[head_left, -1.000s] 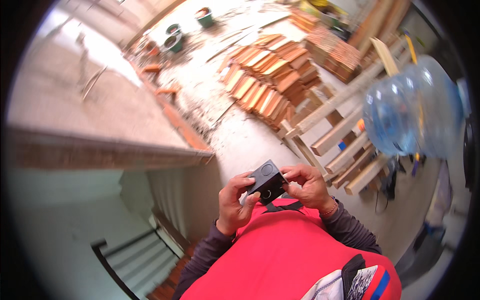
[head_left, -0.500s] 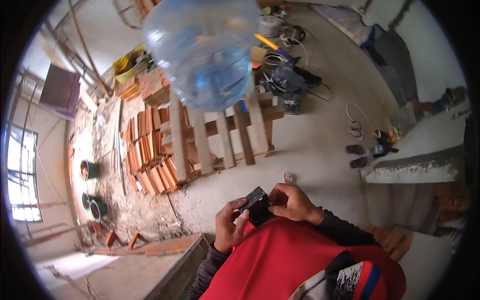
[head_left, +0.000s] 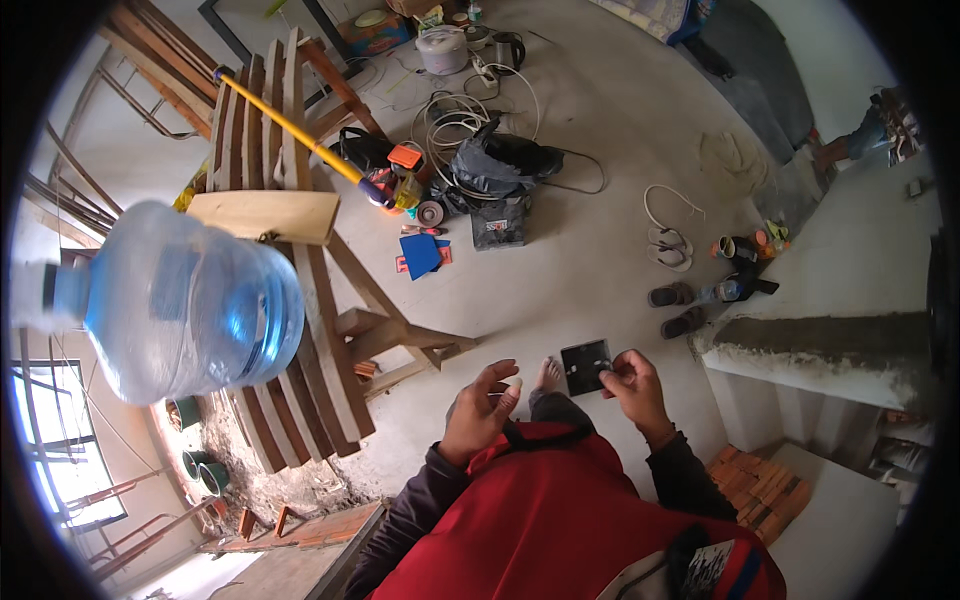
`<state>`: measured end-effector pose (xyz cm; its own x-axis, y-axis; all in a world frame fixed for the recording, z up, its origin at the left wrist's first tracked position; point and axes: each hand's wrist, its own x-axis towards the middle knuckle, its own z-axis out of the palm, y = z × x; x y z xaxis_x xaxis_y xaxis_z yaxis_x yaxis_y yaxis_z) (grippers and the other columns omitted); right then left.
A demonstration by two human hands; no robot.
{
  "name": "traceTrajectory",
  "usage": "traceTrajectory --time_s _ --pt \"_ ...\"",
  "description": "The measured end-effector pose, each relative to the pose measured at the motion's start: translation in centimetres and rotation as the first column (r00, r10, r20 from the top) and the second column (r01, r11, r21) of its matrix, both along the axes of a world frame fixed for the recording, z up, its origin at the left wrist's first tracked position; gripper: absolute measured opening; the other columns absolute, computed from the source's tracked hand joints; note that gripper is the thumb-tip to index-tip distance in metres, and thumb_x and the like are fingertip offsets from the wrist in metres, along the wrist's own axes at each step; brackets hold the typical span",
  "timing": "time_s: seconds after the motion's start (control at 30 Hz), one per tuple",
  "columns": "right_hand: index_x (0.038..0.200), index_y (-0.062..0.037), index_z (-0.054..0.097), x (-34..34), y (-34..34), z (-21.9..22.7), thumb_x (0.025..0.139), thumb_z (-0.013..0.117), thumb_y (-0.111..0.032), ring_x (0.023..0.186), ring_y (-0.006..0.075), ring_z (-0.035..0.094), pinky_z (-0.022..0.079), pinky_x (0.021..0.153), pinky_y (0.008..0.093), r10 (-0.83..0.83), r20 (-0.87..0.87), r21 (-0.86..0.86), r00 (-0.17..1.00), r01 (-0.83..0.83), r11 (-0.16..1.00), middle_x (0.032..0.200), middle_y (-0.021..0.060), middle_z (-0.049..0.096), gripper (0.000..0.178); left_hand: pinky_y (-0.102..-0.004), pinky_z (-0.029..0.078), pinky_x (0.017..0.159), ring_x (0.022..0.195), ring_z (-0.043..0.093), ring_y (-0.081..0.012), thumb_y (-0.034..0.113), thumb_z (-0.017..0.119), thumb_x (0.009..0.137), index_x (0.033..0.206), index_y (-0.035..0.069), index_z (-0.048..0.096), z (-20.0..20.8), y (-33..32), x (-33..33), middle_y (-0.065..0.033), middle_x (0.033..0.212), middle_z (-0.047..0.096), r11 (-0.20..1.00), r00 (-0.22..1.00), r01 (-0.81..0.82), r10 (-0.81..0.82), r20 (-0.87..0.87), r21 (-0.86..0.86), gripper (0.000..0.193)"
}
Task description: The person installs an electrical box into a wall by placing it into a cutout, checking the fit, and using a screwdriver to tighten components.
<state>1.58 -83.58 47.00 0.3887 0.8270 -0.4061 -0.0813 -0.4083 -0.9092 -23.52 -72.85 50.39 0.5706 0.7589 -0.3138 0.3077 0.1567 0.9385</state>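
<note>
My right hand (head_left: pixel 640 398) pinches a flat black square piece (head_left: pixel 584 368) by its right edge, between thumb and fingers. A few light specks show on its dark face; its exact kind is hard to make out. My left hand (head_left: pixel 482 415) is a short way to the left of it, holding nothing, with thumb and curled fingers apart. Both hands are in front of my red shirt (head_left: pixel 530 500), and my bare foot (head_left: pixel 548 374) shows on the floor between them.
A large clear-blue water jug (head_left: pixel 195 305) looms at the left, beside a slatted wooden trestle (head_left: pixel 330 370). Beyond are a yellow pole (head_left: pixel 300 137), black bags (head_left: pixel 495 165), coiled cable (head_left: pixel 440 120) and a rice cooker (head_left: pixel 442 50). Sandals (head_left: pixel 680 320) and stacked bricks (head_left: pixel 757 490) are at right.
My left hand has let go of the black piece, which my right hand has carried to the right. The view has turned, so the water jug and trestle now appear further left.
</note>
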Motion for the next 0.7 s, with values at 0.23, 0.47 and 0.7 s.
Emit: traceTrajectory --time_s 0.23,0.47,0.7 --pt "0.096 -0.0005 0.049 13.0 9.6 -8.2 0.083 0.068 -0.007 0.057 0.0092 0.056 0.045 0.052 0.0234 -0.152 0.080 -0.053 0.985 0.157 0.986 0.073 0.0063 0.060 0.024 -0.0276 0.050 0.079 0.089 0.062 -0.0143 0.024 0.058 0.095 0.122 -0.002 0.052 -6.1 12.1 7.2 -0.0112 0.107 0.064 0.960 0.969 -0.232 0.213 -0.127 -0.157 0.038" --pt "0.114 0.0000 0.045 18.6 19.1 -12.2 0.081 0.072 -0.012 0.060 0.0136 0.061 0.049 0.052 0.0254 -0.240 0.202 -0.339 0.949 0.298 0.892 0.078 0.0108 0.062 0.044 -0.0303 0.049 0.068 0.085 0.057 -0.0158 0.031 0.060 0.093 0.118 0.011 0.048 -21.7 31.0 20.2 -0.0074 0.104 0.060 0.719 0.832 -0.549 0.521 -0.192 -0.426 0.034" --pt "0.117 -0.0019 0.043 23.1 32.6 -21.7 0.081 0.072 -0.015 0.063 0.0143 0.063 0.049 0.053 0.0262 -0.225 0.192 -0.344 0.955 0.280 0.896 0.085 0.0129 0.062 0.048 -0.0404 0.048 0.077 0.090 0.062 -0.0294 0.032 0.065 0.087 0.118 0.011 0.055 -44.4 46.0 29.2 -0.0166 0.101 0.065 0.926 0.850 -0.278 0.361 -0.384 0.254 0.039"
